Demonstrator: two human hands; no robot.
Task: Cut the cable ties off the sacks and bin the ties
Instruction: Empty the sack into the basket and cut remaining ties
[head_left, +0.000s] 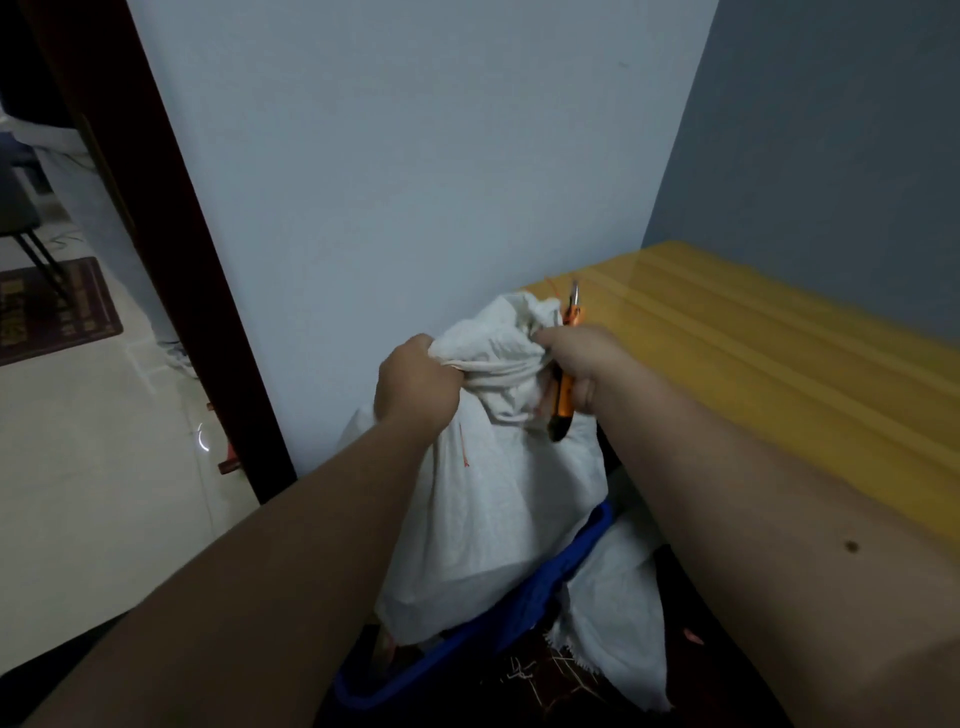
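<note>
White, crumpled cloth sack (498, 499), neck bunched, upright in the blue bin (524, 613). Left hand (415, 387) gripping the neck; right hand (582, 364) holding orange cutters (563, 395) above the bin.

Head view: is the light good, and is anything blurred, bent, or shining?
Head view: dim and bluish; wide-angle lens bends the dark door frame; small glare arc on the floor tiles; soft sheen on the yellow surface; the cutters and white sack look slightly soft.
</note>
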